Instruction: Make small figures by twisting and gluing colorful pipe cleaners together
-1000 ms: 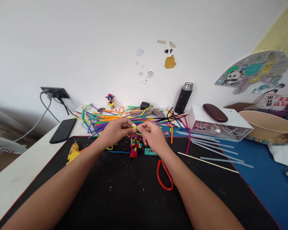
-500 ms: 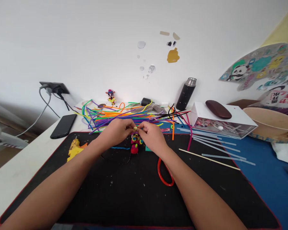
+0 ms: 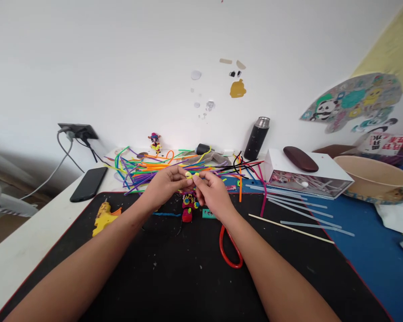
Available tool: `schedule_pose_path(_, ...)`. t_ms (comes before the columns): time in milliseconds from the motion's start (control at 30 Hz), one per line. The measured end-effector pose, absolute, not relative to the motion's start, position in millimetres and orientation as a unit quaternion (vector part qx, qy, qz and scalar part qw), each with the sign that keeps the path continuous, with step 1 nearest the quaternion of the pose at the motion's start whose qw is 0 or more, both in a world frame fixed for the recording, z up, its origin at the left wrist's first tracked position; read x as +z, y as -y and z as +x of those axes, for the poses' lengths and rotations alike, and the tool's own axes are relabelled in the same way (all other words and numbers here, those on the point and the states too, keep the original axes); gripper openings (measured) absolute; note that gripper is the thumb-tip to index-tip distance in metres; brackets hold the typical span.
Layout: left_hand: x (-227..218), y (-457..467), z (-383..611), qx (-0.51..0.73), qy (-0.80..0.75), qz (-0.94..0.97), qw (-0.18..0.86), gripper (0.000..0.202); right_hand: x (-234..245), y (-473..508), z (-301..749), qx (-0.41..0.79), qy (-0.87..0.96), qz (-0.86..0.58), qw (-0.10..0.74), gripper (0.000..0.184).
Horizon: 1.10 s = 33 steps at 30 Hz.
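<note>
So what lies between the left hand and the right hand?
In the head view, a small yellow piece, pinched by both the left hand and the right hand.

light soft, diffuse; shadows faint; edges stretched; fine detail slightly blurred

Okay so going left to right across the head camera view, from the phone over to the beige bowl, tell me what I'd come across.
Black phone → left hand → small yellow piece → right hand → black bottle → brown case → beige bowl.
</note>
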<state>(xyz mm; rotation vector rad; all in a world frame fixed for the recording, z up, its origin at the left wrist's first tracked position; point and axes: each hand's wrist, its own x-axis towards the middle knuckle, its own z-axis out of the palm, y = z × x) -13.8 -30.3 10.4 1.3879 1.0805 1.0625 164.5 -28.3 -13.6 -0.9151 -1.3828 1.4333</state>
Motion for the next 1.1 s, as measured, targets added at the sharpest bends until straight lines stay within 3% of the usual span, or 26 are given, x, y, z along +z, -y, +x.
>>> schedule_pose_path(167,11,34,-11,0.473,-0.456,0.631,0.412,0.046,-14,26,165,0.558,0.565,-0.383,0.472,0.033)
schedule_pose_path(333,8,38,-10,0.476,-0.45,0.671,0.349,0.033,-13,25,166,0.558,0.57,-0.381,0.468,0.036)
schedule_pose_path(667,8,38,-8,0.48,-0.465,0.629,0.396,0.05,-13,25,167,0.55,0.573,-0.385,0.47,0.037)
schedule_pose_path(867,18,40,-7,0.452,-0.469,0.637,0.413,0.05,-15,24,167,0.536,0.58,-0.385,0.477,0.036)
schedule_pose_path(1100,10,38,-9,0.467,-0.454,0.566,0.505,0.042,-16,26,166,0.507,0.601,-0.396,0.475,0.031)
